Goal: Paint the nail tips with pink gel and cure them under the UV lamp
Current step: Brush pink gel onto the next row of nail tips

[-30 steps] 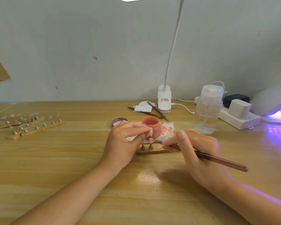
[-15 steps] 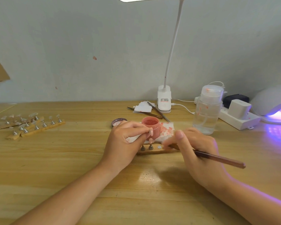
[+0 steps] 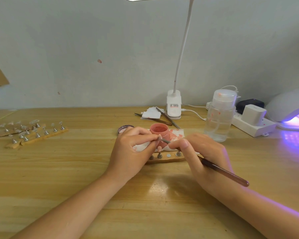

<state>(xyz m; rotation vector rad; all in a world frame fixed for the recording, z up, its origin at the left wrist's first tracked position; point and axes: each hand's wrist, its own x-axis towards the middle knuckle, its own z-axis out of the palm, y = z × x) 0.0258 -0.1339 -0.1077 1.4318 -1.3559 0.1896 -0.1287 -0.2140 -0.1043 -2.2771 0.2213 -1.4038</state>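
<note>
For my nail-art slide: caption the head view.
Left hand pinches a nail tip while right hand brushes it beside the pink gel pot.

Both forearms are bare to the frame's edge, no sleeves showing, and the hands [image 3: 133, 150] carry nothing.

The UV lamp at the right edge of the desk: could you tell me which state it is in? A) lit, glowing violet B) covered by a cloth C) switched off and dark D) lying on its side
A: the UV lamp stands upright, and violet light spills from its opening onto the desk.
</note>
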